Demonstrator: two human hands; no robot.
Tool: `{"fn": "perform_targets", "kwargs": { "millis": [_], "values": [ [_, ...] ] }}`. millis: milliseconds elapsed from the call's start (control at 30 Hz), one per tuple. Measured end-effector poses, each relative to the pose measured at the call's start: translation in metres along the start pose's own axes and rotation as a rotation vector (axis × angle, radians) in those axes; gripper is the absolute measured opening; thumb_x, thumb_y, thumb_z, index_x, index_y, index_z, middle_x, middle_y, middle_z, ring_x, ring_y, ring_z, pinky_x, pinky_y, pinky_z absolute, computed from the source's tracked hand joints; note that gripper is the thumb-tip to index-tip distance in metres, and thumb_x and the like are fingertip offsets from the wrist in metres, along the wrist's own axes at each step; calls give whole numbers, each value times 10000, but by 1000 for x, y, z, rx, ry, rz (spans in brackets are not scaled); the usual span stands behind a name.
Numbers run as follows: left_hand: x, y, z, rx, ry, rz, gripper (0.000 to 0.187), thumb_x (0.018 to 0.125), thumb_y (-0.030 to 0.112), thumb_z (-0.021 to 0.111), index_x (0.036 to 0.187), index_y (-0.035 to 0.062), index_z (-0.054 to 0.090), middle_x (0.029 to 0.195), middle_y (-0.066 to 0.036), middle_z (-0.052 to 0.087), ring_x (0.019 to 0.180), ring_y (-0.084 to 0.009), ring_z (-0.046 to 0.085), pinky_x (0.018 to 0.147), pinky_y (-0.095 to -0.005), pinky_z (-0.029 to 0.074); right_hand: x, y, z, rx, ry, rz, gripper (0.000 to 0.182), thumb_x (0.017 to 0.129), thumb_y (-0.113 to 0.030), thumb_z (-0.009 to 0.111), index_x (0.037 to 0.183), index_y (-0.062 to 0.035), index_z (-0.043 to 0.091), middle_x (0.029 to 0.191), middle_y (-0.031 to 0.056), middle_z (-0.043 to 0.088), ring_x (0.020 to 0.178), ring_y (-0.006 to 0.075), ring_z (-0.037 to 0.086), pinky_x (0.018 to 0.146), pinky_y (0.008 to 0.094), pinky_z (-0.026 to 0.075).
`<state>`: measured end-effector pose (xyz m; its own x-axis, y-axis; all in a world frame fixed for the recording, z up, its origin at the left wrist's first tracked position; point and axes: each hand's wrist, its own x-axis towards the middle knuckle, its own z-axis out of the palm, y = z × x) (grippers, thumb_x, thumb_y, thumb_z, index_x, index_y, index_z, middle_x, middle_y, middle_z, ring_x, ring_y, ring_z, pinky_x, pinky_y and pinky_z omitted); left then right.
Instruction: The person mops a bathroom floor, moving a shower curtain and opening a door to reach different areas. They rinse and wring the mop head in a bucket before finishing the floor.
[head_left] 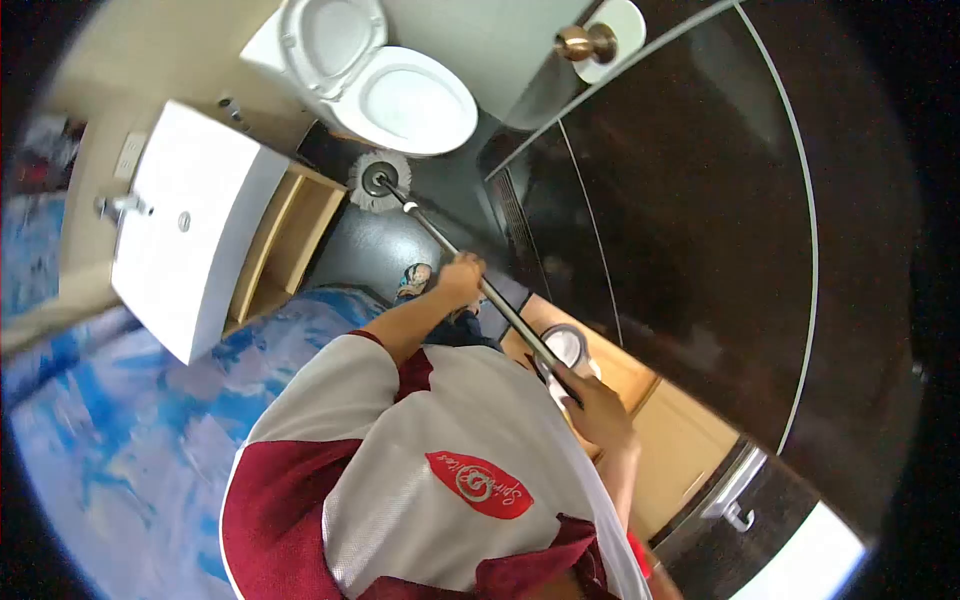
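Note:
Both of my hands are wrapped round the pole of a mop (432,231). My left hand (461,280) grips it around the middle, in front of my body. Higher up, near the handle end, my right hand (596,408) is closed on the same pole. The round mop head with white fringe (362,197) lies on the grey floor (370,243), between the toilet (432,108) and the open vanity cabinet (300,238). Its fringe is spread flat around a dark disc.
A white sink (185,215) tops the vanity at left. Dark tiled wall (690,190) rises at right, with a floor drain grate (514,210) along its base. A bucket (567,348) stands near my right hand. A toilet roll holder (588,43) is at the top.

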<state>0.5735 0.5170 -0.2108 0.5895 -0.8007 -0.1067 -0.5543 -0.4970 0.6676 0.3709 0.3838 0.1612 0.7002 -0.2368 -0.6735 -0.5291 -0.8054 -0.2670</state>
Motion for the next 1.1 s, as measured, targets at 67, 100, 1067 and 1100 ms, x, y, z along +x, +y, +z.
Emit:
{"fn": "perform_targets", "kwargs": {
  "millis": [67, 100, 1067, 1100],
  "values": [
    [2, 43, 7, -48, -163, 157, 263, 756, 217, 734, 984, 122, 645, 1028, -124, 633, 1197, -346, 545, 920, -514, 504, -46, -3, -16, 153, 38, 204, 512, 891, -214, 655, 1392, -275, 568, 1171, 203, 656, 1076, 384, 636, 928, 469, 506],
    [5, 72, 4, -51, -227, 204, 277, 747, 226, 745, 981, 120, 642, 1027, -124, 633, 1179, -347, 553, 913, -510, 505, -65, -1, -26, 158, 37, 269, 477, 878, -215, 670, 1351, -244, 611, 1102, 188, 691, 1032, 375, 661, 916, 460, 516],
    [68, 163, -127, -332, -108, 155, 300, 989, 228, 623, 808, -11, 611, 817, -102, 680, 772, -186, 633, 757, -334, 503, -78, 224, 340, 1278, 941, 787, 541, 866, -353, 753, 1287, -47, 604, 1108, 155, 694, 1000, 236, 668, 851, 366, 541],
    [70, 146, -133, -291, -99, 125, 252, 991, 202, 612, 856, -11, 611, 853, -122, 687, 799, -209, 641, 793, -344, 520, -39, 243, 376, 1355, 925, 798, 568, 860, -363, 755, 1302, -44, 595, 1109, 177, 690, 1008, 250, 667, 879, 382, 531]
  ]
}}
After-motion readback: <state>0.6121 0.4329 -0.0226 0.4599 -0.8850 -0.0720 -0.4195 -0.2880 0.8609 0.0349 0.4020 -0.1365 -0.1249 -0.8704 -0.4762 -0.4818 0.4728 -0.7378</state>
